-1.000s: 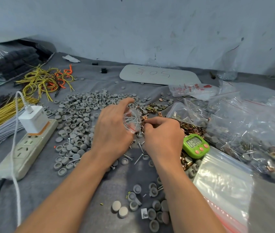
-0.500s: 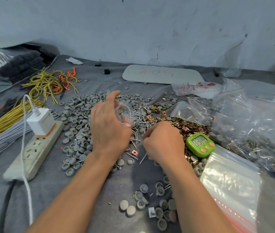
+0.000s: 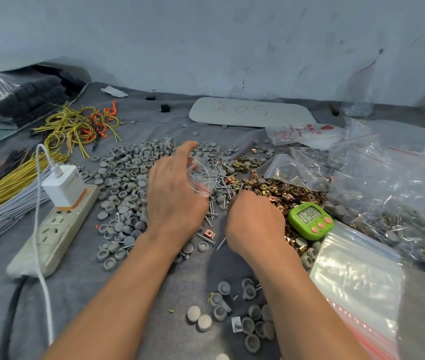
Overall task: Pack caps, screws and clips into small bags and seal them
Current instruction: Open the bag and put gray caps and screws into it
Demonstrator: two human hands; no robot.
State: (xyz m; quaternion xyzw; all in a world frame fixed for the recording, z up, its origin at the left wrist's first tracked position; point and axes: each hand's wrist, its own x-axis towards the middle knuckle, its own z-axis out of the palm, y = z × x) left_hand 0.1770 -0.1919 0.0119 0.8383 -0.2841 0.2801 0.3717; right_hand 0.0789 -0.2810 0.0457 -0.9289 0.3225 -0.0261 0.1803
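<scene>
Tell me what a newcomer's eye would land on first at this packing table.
First, the two hands at the centre: the left hand holds a small clear bag by the screws, and the right hand is down at the edge of the brass clips. Next, the bright green timer just right of that hand, then the grey caps spread to the left.

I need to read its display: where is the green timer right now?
In the head view the green timer sits right of centre, just right of the right hand, on the edge of the pile of brass clips.
</scene>
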